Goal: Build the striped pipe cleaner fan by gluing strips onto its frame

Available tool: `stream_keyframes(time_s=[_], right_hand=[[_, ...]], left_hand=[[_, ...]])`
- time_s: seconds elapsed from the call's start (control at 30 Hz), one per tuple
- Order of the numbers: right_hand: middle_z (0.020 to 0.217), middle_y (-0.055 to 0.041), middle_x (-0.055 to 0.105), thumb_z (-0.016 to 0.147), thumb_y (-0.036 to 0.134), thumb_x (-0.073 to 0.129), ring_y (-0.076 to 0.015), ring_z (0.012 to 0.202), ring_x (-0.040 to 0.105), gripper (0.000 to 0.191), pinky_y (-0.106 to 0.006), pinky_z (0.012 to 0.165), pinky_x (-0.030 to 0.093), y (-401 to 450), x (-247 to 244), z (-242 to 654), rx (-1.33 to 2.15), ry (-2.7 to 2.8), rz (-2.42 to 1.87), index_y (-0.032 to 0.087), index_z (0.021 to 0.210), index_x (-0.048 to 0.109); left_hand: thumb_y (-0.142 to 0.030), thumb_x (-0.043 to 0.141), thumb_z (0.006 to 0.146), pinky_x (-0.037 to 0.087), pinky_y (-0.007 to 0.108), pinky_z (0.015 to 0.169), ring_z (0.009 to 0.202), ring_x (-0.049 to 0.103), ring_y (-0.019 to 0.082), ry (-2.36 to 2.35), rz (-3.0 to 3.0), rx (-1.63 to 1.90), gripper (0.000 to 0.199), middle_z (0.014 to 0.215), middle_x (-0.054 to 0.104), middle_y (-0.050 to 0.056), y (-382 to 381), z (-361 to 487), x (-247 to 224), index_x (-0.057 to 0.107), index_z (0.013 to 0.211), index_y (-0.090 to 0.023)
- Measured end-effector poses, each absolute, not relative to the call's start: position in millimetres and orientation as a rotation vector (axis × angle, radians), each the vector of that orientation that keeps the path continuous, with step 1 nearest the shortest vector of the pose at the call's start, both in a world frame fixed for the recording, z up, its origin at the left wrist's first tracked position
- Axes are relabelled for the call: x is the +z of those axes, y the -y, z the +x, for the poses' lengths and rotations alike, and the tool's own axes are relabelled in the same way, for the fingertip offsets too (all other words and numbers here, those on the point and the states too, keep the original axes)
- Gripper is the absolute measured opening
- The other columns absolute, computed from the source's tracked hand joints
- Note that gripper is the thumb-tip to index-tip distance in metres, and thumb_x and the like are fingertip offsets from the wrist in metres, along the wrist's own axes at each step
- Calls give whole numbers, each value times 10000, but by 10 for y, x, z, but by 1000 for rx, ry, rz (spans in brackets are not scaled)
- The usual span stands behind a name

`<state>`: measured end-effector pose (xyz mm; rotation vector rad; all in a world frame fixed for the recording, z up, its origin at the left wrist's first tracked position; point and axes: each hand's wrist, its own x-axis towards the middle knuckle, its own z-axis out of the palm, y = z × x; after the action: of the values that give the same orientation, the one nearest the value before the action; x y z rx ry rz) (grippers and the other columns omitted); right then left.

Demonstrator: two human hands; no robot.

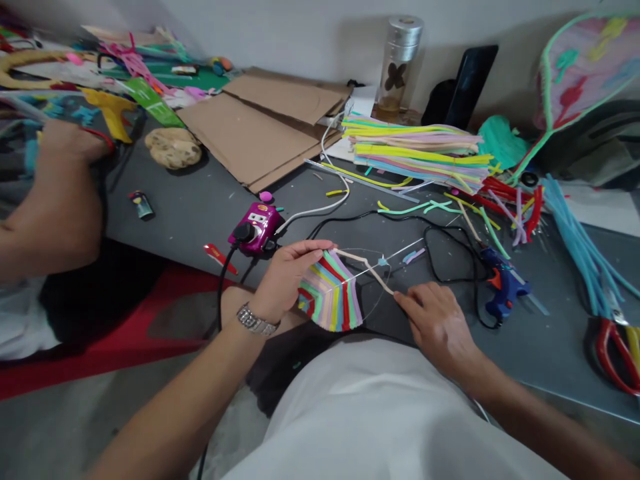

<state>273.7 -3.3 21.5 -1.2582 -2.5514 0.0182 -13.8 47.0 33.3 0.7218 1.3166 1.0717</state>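
My left hand (pixel 291 277), with a metal watch on its wrist, pinches the upper edge of a striped fan-shaped piece (pixel 337 297) made of rows of coloured pipe cleaners. A thin wire frame with a straight stem runs out from this piece to the right. One cream pipe cleaner (pixel 379 277) is bent in the middle and stretches from the piece's top edge to my right hand (pixel 440 323). The thumb and finger of that hand are closed on its free end. A blue glue gun (pixel 503 283) lies on the table to the right.
Bundled pipe cleaners (pixel 417 153) lie behind, near a bottle (pixel 399 67) and a phone (pixel 473 87). Red-handled scissors (pixel 607 353) are at the right. A purple power socket (pixel 256 227) and cardboard (pixel 270 140) stand left of centre. Another person's arm (pixel 60 193) works at the far left near a yellow glue gun (pixel 111 113).
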Motion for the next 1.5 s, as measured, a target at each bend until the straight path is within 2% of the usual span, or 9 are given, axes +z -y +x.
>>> stream_keyframes(time_s=[0.2,0.3,0.4,0.5,0.73,0.9,1.13,1.3,1.5], right_hand=[[866,-82,663,1004,48,444,-198,782,526,342,-339,711,352,164,356,2754,192,2674,-1208,181,1073,751],[855,-71,650,1010,59,437,-182,745,525,330,-329,702,358,197,429,2736,364,2712,-1209,184,982,741],[899,-64,661,959,21,467,-179,763,557,294,-325,720,383,221,469,2701,590,2773,-1177,178,987,713],[940,-63,670,902,-12,478,-191,795,593,328,-332,739,411,229,466,2661,755,2817,-1171,166,1071,696],[1004,-60,703,955,68,503,-203,883,648,285,-336,790,446,185,537,2561,1045,2877,-1116,178,1148,682],[959,-60,711,997,154,533,-200,848,627,179,-330,779,410,2,640,2529,905,2896,-1058,180,1034,706],[951,-118,676,965,145,595,-248,899,554,120,-367,759,313,-443,449,2309,305,2763,-1299,145,926,709],[927,-96,666,964,120,591,-238,864,510,133,-373,743,267,-465,311,2245,251,2797,-1231,159,924,712],[961,-99,672,980,127,572,-233,871,498,169,-370,744,253,-443,306,2253,286,2832,-1140,162,944,733]], left_hand=[[-290,769,790,586,299,766,833,732,194,-1379,839,1032,219,1047,815,101,-450,-80,336,831,965,-172],[-286,739,814,584,296,736,815,724,190,-1412,904,1025,213,1024,816,93,-435,-50,316,832,975,-182],[-271,700,834,582,290,711,817,716,193,-1453,970,1016,218,1012,816,84,-430,-34,291,835,984,-192],[-249,669,842,576,294,750,833,711,196,-1490,1029,997,220,994,817,76,-434,-25,280,840,971,-198],[-182,619,853,554,341,824,812,706,225,-1623,1311,972,243,896,809,58,-406,59,251,843,942,-212],[-124,538,908,506,396,981,979,688,254,-1649,1662,1018,312,1004,793,67,-359,142,130,822,985,-229],[-109,492,950,475,431,891,979,606,273,-1827,1936,907,328,1002,697,108,-287,252,12,793,1048,-194],[-234,695,915,456,439,875,1008,594,281,-1944,1990,844,176,1030,667,84,-250,294,20,786,1065,-235],[-227,694,925,423,418,807,980,591,271,-1978,2048,834,147,1005,680,68,-252,315,13,776,1043,-261]])
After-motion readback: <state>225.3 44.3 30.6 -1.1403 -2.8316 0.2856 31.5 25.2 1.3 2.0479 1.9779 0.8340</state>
